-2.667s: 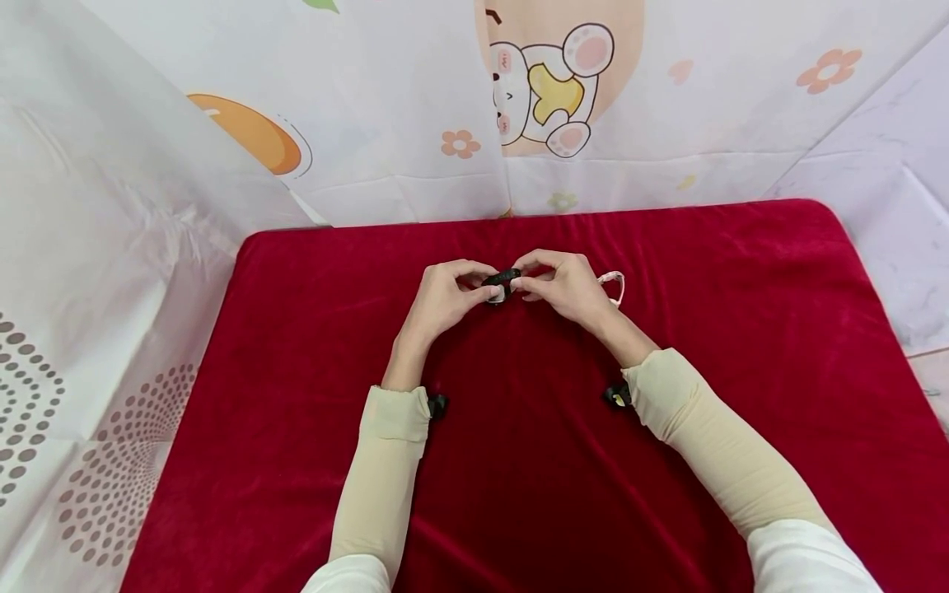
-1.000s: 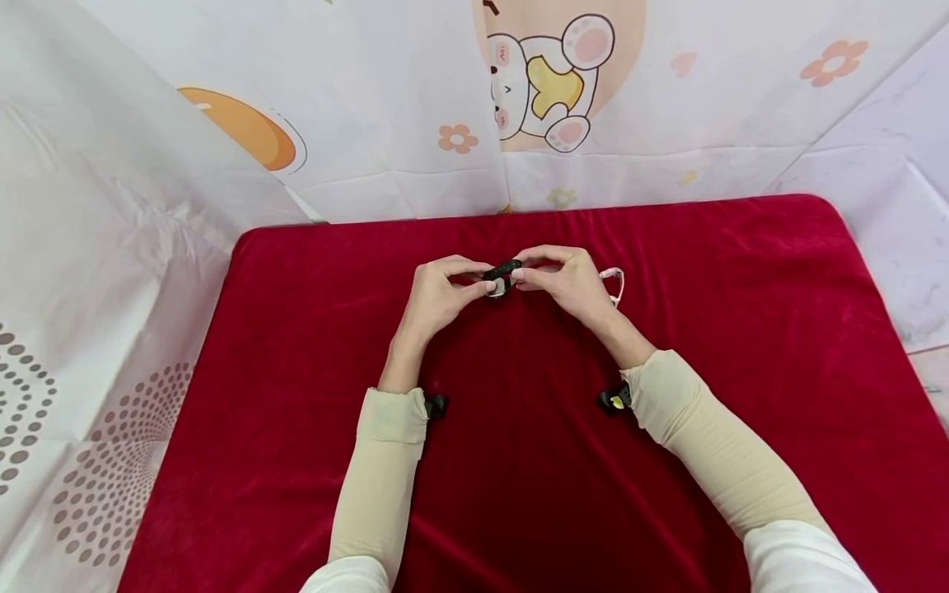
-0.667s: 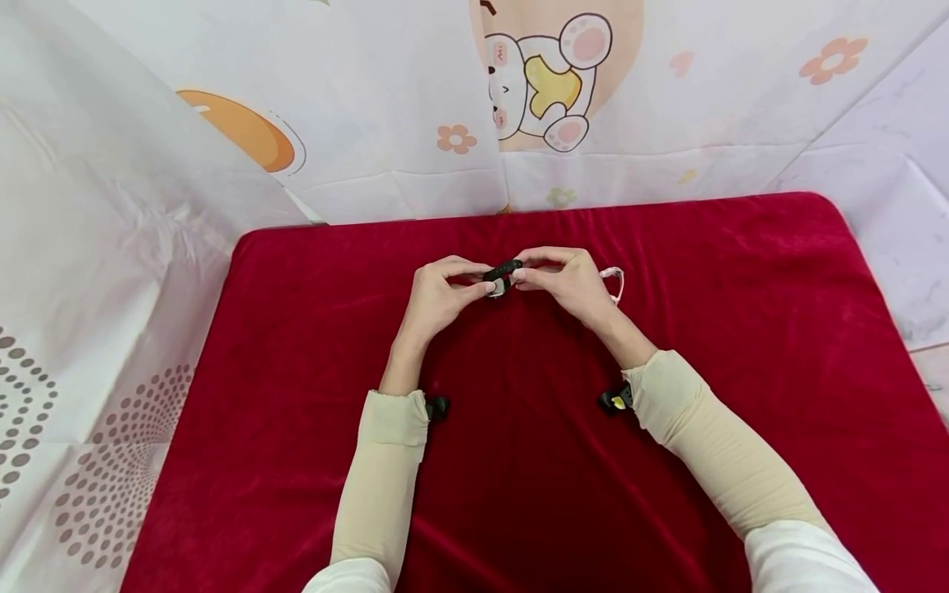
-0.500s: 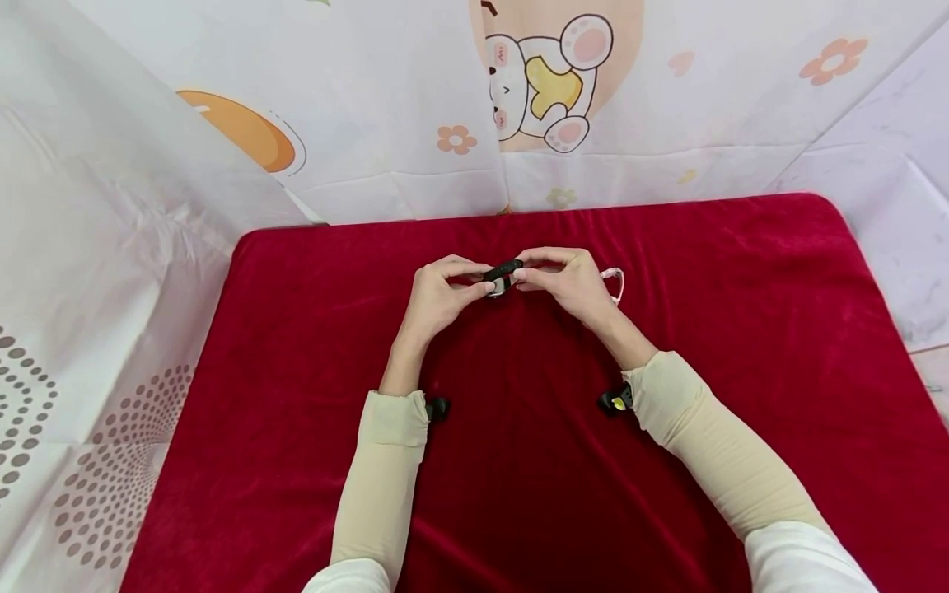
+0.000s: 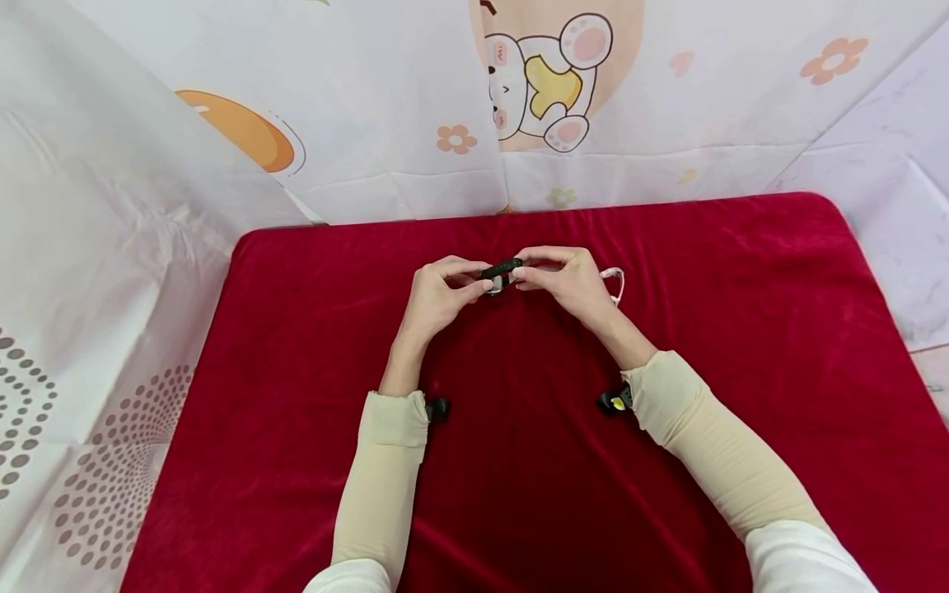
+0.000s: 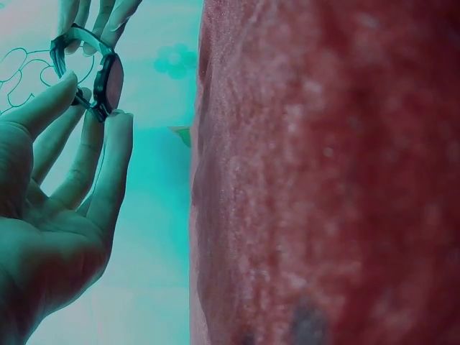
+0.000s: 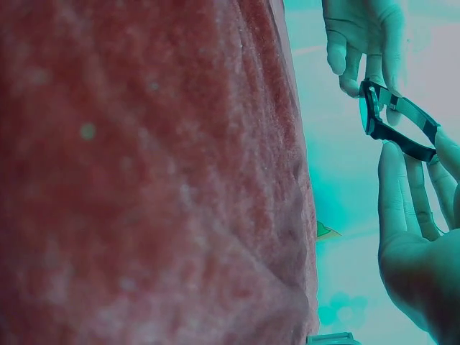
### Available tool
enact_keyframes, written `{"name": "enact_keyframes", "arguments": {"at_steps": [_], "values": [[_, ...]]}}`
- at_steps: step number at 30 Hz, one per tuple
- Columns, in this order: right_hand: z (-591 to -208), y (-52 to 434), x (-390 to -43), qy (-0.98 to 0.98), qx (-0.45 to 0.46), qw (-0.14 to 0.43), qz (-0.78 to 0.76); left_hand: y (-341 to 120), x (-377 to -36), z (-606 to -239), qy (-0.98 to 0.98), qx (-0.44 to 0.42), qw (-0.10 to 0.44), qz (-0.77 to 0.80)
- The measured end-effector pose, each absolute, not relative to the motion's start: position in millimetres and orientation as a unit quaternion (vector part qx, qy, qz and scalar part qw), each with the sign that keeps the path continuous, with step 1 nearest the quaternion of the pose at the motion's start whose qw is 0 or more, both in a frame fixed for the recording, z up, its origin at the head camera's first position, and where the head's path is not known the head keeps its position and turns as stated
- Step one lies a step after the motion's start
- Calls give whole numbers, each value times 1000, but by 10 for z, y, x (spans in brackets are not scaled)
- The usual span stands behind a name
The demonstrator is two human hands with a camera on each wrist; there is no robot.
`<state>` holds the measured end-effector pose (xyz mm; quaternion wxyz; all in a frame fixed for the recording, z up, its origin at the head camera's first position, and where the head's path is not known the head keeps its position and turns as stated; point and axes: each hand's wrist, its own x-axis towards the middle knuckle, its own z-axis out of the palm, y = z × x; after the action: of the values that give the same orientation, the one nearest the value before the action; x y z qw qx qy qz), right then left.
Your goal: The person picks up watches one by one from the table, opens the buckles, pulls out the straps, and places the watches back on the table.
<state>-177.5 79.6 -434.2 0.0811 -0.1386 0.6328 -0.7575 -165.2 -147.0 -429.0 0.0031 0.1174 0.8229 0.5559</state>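
Pinching a black wristwatch (image 5: pixel 502 272) between them, both hands met above the far middle of the red velvet counter (image 5: pixel 296 346). The left hand (image 5: pixel 439 298) had its thumb and forefinger curled onto the watch's case, seen edge-on in the left wrist view as a dark round body (image 6: pixel 109 85) with the strap looping away from it. The right hand (image 5: pixel 567 284) gripped the other end, its fingertips closed on the strap, which showed in the right wrist view as a dark band (image 7: pixel 399 122) running from the case toward the palm. The watch was held clear of the cloth, just above it, between the two sets of fingertips. A second, pale pink band (image 5: pixel 614 282) lay on the velvet just beyond the right hand, partly hidden by it. Beige sleeves (image 5: pixel 385 461) covered both forearms, each with a small black device at the wrist. White sheeting printed with a cartoon bear (image 5: pixel 544 86) and flowers stood behind the counter.
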Motion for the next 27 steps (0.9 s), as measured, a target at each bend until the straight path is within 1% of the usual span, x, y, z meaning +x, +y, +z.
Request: {"name": "enact_keyframes", "arguments": {"at_steps": [5,16,27], "values": [[-4353,803,-1775,633,-137,82,-758,-1470,-1651,-4293,822,118,11,557],[-4353,810,-1787,628,-132,75,-764,-1485,-1656,-4290,834,113,2,540],[-4351,820,-1773,647,-126,69,-749,-1482,-1640,-4292,837,117,35,533]]}}
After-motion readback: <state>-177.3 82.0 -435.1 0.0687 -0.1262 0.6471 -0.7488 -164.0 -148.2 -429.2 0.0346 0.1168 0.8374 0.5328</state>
